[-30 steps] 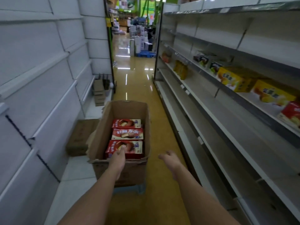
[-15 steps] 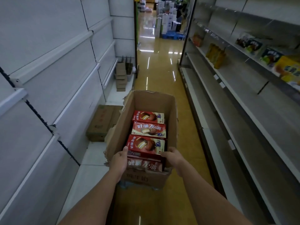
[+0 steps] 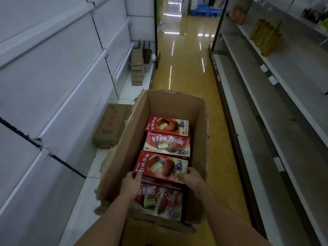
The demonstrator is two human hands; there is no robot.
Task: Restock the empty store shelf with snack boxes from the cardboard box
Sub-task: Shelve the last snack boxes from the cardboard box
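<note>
Gripping one red snack box (image 3: 160,166) by its ends, the left hand (image 3: 131,183) and right hand (image 3: 192,178) curl round it inside the cardboard box (image 3: 122,148).

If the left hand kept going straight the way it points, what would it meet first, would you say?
The left hand already grips the near-left corner of the red snack box; pushed onward, it would probably drive along that box toward the next red snack box behind it.
</note>
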